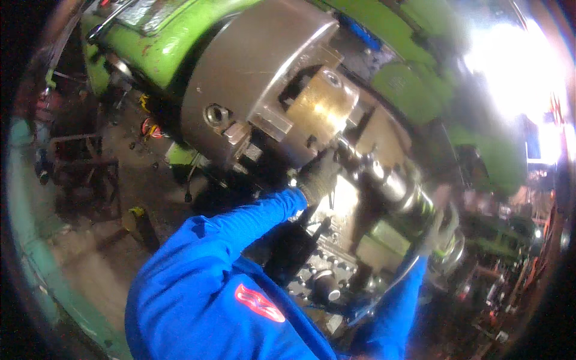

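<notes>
A large steel lathe chuck (240,72) grips a brass-coloured cylindrical workpiece (324,108) in its jaws. A drill bit (346,146) meets the workpiece's face, carried by the steel tailstock quill (393,186). My left hand (322,174), in a dark work glove, is closed just below the drill bit, close to the workpiece; its fingertips are in shadow, and what they hold is hidden. On the far side of the quill, my right hand (441,231), in a pale glove, grips the tailstock handwheel (451,252). Motion blurs its fingers.
Green machine housing (162,48) rises behind the chuck. Beneath my left forearm stands a tool post with several bolts (324,270). A green block (384,240) is beside it. Clutter lies on the floor at left, and bright light glares at upper right.
</notes>
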Available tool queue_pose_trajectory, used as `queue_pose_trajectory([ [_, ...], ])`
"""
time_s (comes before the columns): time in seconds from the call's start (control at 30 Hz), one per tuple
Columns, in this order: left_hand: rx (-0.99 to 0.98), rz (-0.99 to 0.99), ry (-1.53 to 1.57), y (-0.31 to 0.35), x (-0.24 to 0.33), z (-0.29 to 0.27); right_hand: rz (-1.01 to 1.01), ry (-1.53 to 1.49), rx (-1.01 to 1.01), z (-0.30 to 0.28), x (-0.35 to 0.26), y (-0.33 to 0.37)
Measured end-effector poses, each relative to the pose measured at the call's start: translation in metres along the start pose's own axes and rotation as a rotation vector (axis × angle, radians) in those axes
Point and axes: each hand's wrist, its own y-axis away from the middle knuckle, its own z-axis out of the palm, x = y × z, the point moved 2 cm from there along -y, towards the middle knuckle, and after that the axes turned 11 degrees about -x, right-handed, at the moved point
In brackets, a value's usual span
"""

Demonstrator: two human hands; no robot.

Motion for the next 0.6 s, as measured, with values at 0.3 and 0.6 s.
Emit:
queue_pose_trajectory([
  [0.3,0.046,-0.378,0.427,0.008,0.060,-0.040,0.329,-0.431,-1.164,0.053,-0.043,0.077],
  [0.6,0.277,-0.297,1.397,0.013,0.059,-0.038,0.451,-0.746,-1.412,0.131,-0.041,0.092],
])
